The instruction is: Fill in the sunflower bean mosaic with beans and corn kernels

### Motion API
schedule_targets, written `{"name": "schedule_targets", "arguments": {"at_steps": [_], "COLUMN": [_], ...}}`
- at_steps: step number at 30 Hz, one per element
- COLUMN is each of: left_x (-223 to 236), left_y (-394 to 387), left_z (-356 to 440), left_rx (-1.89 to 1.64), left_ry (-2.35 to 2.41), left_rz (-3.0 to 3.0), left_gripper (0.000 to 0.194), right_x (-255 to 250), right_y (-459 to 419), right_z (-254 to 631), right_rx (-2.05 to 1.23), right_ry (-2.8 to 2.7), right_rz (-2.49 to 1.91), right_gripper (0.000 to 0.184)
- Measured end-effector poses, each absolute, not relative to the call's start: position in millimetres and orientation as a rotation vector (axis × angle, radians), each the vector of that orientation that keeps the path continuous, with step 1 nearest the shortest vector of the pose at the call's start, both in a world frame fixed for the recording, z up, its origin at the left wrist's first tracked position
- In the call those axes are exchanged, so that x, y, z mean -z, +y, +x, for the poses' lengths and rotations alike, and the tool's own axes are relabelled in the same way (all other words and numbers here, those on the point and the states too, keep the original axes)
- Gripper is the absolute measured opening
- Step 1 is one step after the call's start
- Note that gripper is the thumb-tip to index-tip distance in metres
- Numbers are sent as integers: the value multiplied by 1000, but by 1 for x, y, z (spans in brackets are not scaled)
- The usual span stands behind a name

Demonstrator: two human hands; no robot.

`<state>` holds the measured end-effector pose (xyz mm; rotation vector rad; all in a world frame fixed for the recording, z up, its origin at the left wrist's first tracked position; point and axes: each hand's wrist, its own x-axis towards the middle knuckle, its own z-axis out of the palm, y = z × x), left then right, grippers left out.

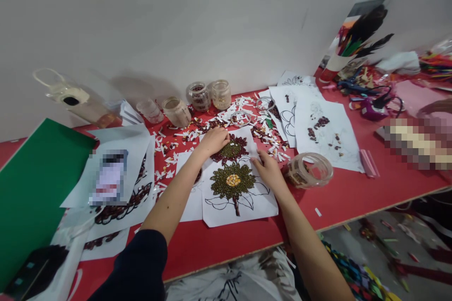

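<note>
A white sheet [215,214] with two flowers made of seeds lies in front of me. The lower flower [221,183] has green petals of small beans and a yellow kernel centre; the upper flower [237,145] has dark red petals around a green centre. My left hand [216,140] is over the upper flower's left side, its fingers bent together; anything between the fingertips is hidden. At the sheet's right edge rests my right hand [267,168], thumb and forefinger slightly apart on the paper, with no object visible between them.
Glass jars [199,96] stand along the wall, amid scattered paper strips and seeds. An open jar [310,170] is at the right. Other drawn sheets [344,150] lie on both sides. A phone [110,176], a green board [38,188] and a bottle [79,101] are at left.
</note>
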<state>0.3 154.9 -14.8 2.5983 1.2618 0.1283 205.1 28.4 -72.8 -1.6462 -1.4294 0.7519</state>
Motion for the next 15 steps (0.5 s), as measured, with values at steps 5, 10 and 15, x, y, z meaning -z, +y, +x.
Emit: {"name": "schedule_targets", "arguments": {"at_steps": [5, 10, 15], "left_x": [12, 6, 4], "left_y": [153, 153, 151], "left_z": [2, 2, 3], "left_rx": [-104, -111, -66], "left_ry": [1279, 1247, 1164], "left_rz": [2583, 2576, 2639], "left_gripper": [32, 33, 31], "right_x": [71, 70, 67], "right_y": [28, 28, 28], "right_z": [205, 205, 205], "right_rx": [-755, -757, -761], "right_ry": [-1436, -1443, -1445], "right_rz": [-1645, -1641, -1635], "right_gripper": [39, 40, 39]}}
